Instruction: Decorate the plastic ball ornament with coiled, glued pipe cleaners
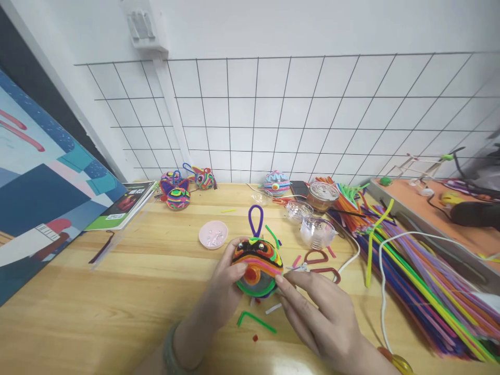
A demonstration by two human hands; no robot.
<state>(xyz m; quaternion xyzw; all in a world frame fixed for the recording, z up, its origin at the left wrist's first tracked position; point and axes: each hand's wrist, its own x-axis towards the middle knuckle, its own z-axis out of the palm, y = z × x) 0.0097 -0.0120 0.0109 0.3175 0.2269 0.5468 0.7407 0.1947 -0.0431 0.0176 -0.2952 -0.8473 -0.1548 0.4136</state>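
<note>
While the left hand [222, 291] is closed round the left side of the pipe-cleaner ball [258, 263], thumb on its front, the right hand [316, 312] lies flat-fingered with the index tip touching the ball's lower right edge. Thumb hidden, so can't tell if the right hand pinches a strand or only presses. Ball sits low over the wooden table [136, 281], centre of view, purple loop [255, 219] pointing up and away.

Judged step: seating or tucking a coloured strand on the ball's face. Next move calls for a steady left hold and fine fingertip pressure at the rim without shifting the wound bands.

Just below the ball lies a bent green piece [255, 320]. A pink dish [213, 234] is near, behind left; clear cups [316, 232] behind right. The pile of pipe cleaners [422, 271] runs along the right, with a white cable [385, 271] across it. Finished balls [177, 197] stand by the wall.
</note>
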